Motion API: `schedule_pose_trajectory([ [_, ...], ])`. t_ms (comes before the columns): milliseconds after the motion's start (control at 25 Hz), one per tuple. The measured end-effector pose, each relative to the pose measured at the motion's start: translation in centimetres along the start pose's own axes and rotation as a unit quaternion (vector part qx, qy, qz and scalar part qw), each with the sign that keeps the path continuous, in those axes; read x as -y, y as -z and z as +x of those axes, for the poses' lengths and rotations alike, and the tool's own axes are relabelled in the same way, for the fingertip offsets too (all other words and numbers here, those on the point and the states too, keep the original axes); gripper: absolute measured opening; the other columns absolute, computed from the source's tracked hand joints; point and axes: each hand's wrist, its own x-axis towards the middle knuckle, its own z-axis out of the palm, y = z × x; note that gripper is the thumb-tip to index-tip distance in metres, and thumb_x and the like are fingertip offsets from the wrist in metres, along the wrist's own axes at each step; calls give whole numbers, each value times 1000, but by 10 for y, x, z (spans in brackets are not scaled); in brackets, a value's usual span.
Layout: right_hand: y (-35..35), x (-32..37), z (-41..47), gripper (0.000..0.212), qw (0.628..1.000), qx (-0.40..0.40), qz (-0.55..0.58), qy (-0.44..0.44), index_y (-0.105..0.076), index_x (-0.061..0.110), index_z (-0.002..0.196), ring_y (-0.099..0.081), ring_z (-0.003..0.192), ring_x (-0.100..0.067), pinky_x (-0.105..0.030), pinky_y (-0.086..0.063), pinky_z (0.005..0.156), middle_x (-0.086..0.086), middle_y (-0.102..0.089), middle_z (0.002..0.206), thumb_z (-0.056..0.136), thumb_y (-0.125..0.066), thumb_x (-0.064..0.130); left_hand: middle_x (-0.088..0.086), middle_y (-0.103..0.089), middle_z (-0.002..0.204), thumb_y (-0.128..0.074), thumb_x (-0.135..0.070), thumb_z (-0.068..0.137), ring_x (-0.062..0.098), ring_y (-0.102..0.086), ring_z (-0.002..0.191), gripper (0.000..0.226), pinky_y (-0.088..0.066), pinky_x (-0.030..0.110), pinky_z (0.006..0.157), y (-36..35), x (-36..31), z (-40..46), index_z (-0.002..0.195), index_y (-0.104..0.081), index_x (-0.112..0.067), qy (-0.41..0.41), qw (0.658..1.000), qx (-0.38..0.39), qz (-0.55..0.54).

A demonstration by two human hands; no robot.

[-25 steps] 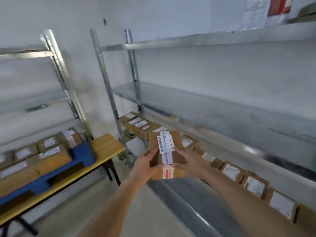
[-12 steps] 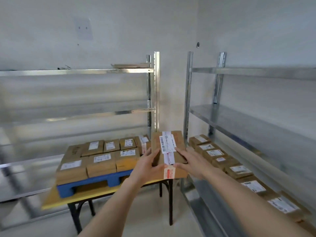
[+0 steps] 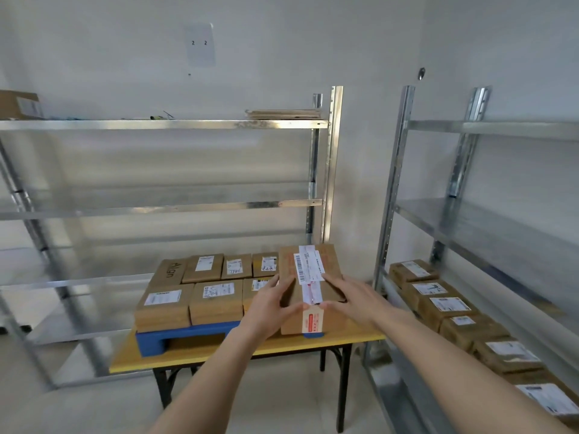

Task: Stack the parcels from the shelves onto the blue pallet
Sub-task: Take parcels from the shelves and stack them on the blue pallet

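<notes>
**Parcel held over the right end of the pallet**

Both hands grip one brown cardboard parcel just right of the frame's centre. The left hand holds its left side, fingers curled over the top face and thumb along the near edge. The right hand mirrors it on the right side, fingers clamped on the box top, thumb at the front edge. The parcel carries a long white label with a barcode running down its top, and a red-and-white sticker on the near face. It sits at the right end of the blue pallet; whether its base already rests on the pallet I cannot tell, as the hands and box hide the contact.

The pallet lies on a yellow-topped surface with black legs, in the middle of the frame. To the left of the held box, a layer of other parcels fills the pallet in two rows, each with a white label on top; one at the far left bears the word "Align".

Along the right edge of the frame, a row of labelled boxes lines a low shelf of a metal rack. A second metal rack stands behind the surface, with a box on its top shelf at the upper left.
</notes>
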Motion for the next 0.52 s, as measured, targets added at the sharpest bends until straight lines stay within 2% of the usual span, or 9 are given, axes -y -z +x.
schedule_pose_trajectory([
  [280,-20,-56,95,81,999,25,28,10,-19,34,162,-34,147,-20,-42,-36,116,1,-32,163,96,-61,53,-5,-35,155,-69,-52,86,16,-43,134,78,-51,40,102,-45,45,86,152,-32,-36,52,998,19,13],
  [520,-52,-136,185,81,996,57,61,-3,-15,41,160,-33,148,-19,-45,-37,117,5,-29,164,94,-61,55,-8,-33,154,-69,-53,84,14,-45,131,79,-53,39,100,-113,91,175,152,-31,-37,97,994,52,12],
])
